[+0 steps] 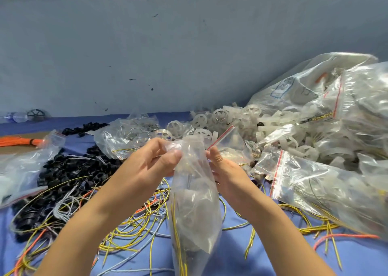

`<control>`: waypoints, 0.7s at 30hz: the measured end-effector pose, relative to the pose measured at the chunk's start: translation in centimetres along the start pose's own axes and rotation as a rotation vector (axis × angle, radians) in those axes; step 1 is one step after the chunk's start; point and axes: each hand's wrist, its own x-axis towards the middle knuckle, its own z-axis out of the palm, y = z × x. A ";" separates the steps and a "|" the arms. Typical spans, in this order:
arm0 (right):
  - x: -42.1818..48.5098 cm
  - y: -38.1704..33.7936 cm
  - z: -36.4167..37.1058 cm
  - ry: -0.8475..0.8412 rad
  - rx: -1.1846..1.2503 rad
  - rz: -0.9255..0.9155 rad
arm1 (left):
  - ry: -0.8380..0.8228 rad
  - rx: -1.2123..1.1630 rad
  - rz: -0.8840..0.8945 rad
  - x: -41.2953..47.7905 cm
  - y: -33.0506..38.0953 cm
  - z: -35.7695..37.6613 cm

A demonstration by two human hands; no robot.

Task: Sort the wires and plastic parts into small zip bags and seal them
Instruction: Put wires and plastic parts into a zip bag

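Far left: orange wire bundle (14,141) lying flat, not bagged. Just right of it a small zip bag (29,160), crumpled; I can't tell from here what's in it. Next, black plastic parts (63,177) in a loose heap on the blue cloth (252,254), unsorted. Loose wires (130,223), yellow, grey and orange, are tangled across the near middle, partly over the black heap.

Centre: left hand (147,160) pinches the top edge of the clear zip bag (193,202), thumb and fingers closed on the plastic. The bag hangs upright between both hands, above the cloth, with yellow wires and some pale parts inside. Right hand (226,168) grips the same top edge from the right side, thumb forward. I read this as closing the zip strip; I can't tell if it is sealed, the mouth is bunched and blurred.

Right of the hands: white plastic wheels (220,116) heaped loose at the far middle. Then filled zip bags (325,191) with red-lined tops stacked on the right, and a large clear sack (304,82) behind them.

My call on progress: several bags done, one in hand at the seal step, and plenty left: black parts, white wheels, loose wires and the orange bundle are all out.
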 end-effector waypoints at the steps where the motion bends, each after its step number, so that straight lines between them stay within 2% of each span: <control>1: 0.1 0.1 0.2 -0.037 0.039 0.010 | 0.015 0.024 0.012 -0.1 0.1 0.1; 4: 0.1 0.0 0.4 -0.110 0.200 0.015 | 0.116 0.146 0.064 -0.1 0.3 -0.2; 7: -0.1 -0.9 0.0 -0.053 0.232 -0.036 | 0.199 0.292 0.095 -0.3 1.0 -1.5; 12: -2.2 -5.6 -0.3 0.045 0.025 -0.402 | 0.519 0.594 0.320 -0.8 2.6 -3.2; 17: -4.3 -7.2 0.5 0.182 -0.052 -0.493 | 0.597 0.607 0.418 -1.0 3.4 -2.6; 21: -5.9 -9.0 -0.1 0.169 -0.036 -0.618 | 0.565 0.308 0.449 -1.0 4.1 -3.3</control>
